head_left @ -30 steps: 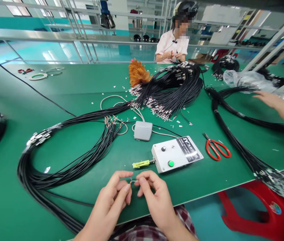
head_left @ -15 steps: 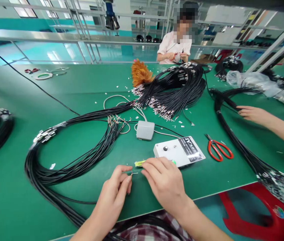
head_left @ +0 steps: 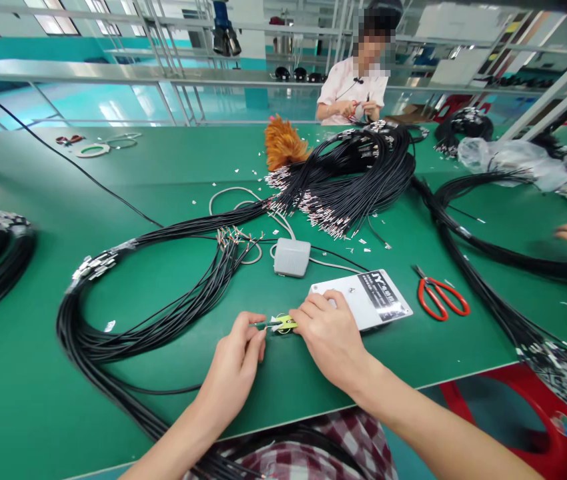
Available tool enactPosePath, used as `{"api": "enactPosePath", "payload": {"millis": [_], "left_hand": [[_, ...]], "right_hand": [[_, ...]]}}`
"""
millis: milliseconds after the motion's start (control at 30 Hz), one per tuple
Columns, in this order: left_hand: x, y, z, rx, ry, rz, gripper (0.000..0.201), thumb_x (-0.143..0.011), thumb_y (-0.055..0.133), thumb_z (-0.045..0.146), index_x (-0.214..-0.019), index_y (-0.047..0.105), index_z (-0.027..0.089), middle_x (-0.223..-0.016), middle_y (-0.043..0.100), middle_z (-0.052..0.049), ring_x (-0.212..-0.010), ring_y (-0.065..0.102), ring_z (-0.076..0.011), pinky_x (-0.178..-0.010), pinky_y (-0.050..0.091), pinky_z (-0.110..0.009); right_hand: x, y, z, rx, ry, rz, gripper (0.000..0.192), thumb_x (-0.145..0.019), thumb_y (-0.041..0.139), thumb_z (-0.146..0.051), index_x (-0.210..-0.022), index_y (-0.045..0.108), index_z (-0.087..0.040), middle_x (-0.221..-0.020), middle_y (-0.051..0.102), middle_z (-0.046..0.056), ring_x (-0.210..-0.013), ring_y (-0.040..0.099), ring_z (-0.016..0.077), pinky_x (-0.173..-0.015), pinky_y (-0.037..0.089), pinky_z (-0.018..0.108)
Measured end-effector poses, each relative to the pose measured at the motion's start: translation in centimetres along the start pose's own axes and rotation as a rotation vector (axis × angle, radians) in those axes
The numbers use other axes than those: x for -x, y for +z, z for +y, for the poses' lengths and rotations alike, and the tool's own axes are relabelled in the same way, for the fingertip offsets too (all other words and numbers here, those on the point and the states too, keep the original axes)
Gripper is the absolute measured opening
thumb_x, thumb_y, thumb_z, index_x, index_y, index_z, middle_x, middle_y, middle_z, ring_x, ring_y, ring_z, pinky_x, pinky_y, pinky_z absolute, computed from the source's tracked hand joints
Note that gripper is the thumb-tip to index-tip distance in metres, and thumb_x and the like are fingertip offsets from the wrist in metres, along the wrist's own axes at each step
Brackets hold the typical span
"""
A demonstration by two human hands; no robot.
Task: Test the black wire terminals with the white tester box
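Two hands met at lower centre, left hand (head_left: pixel 236 353) pinched on a thin wire end (head_left: pixel 262 325), right hand (head_left: pixel 331 337) curled narrow, fingertips pressed at the yellow-green clip (head_left: pixel 283 323) of the white tester box (head_left: pixel 368 298), forearms angled inward.

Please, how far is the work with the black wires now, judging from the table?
Seemingly done: some black wires already bear metal tips. In hand: the left hand pinches a thin wire end at the yellow-green clip of the white box, where the right hand rests. Seemingly left: the looped bundle with bare ends near the grey pedal.
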State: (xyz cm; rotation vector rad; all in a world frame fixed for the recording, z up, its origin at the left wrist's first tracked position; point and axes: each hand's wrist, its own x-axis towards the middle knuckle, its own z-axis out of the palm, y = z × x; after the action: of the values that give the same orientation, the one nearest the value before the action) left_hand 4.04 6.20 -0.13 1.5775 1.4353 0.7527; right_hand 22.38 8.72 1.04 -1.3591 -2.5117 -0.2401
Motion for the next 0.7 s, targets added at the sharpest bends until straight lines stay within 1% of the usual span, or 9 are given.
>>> {"api": "enactPosePath", "payload": {"millis": [100,333,533,600,633,700], "left_hand": [[-0.4,0.3,-0.1,-0.017,0.009,0.013,0.018,-0.096,0.038,0.033,-0.105,0.047,0.021,-0.058,0.048,0.008,-0.054,0.047,-0.0165,-0.057,0.038,-0.027],[-0.8,0.7,0.2,-0.086,0.023,-0.007,0.015,-0.095,0.035,0.032,-0.101,0.044,0.022,-0.057,0.046,0.008,-0.052,0.045,-0.017,-0.055,0.036,-0.026],[-0.9,0.8,0.2,-0.131,0.034,-0.007,0.014,-0.096,0.033,0.03,-0.102,0.044,0.023,-0.058,0.046,0.008,-0.053,0.047,-0.0181,-0.056,0.037,-0.027],[-0.9,0.8,0.1,-0.141,0.039,-0.003,0.014,-0.096,0.034,0.03,-0.102,0.044,0.023,-0.058,0.047,0.007,-0.053,0.048,-0.0182,-0.056,0.037,-0.027],[-0.8,0.8,0.0,-0.143,0.044,-0.001,0.014,-0.096,0.034,0.03,-0.102,0.044,0.023,-0.058,0.047,0.007,-0.053,0.049,-0.0181,-0.056,0.038,-0.027],[-0.8,0.8,-0.1,-0.143,0.059,-0.002,0.014,-0.096,0.034,0.029,-0.102,0.044,0.023,-0.059,0.048,0.007,-0.053,0.049,-0.018,-0.057,0.039,-0.027]], "right_hand": [[-0.2,-0.2,0.2,-0.011,-0.003,-0.019,0.016,-0.09,0.066,-0.015,-0.074,0.065,-0.02,-0.072,0.068,0.0,-0.079,0.056,0.0184,-0.082,0.029,0.037],[-0.2,-0.3,0.3,-0.031,0.016,-0.042,0.013,-0.087,0.066,-0.013,-0.077,0.066,-0.02,-0.074,0.069,0.0,-0.082,0.057,0.0188,-0.09,0.027,0.04],[-0.3,-0.5,-0.2,-0.027,0.029,-0.079,0.006,-0.085,0.068,-0.014,-0.086,0.065,-0.019,-0.082,0.071,0.003,-0.091,0.059,0.0221,-0.098,0.026,0.045],[-0.1,-0.9,-0.1,-0.05,0.029,-0.062,0.006,-0.086,0.069,-0.017,-0.091,0.065,-0.019,-0.09,0.073,0.004,-0.099,0.06,0.0236,-0.102,0.024,0.047],[0.1,-1.3,0.1,-0.077,0.031,-0.037,0.01,-0.087,0.069,-0.02,-0.096,0.065,-0.019,-0.096,0.073,0.005,-0.104,0.06,0.024,-0.104,0.023,0.048],[1.2,-2.0,0.7,-0.15,0.06,0.059,0.018,-0.09,0.067,-0.025,-0.107,0.064,-0.02,-0.109,0.073,0.004,-0.112,0.059,0.0235,-0.106,0.023,0.047]]}}
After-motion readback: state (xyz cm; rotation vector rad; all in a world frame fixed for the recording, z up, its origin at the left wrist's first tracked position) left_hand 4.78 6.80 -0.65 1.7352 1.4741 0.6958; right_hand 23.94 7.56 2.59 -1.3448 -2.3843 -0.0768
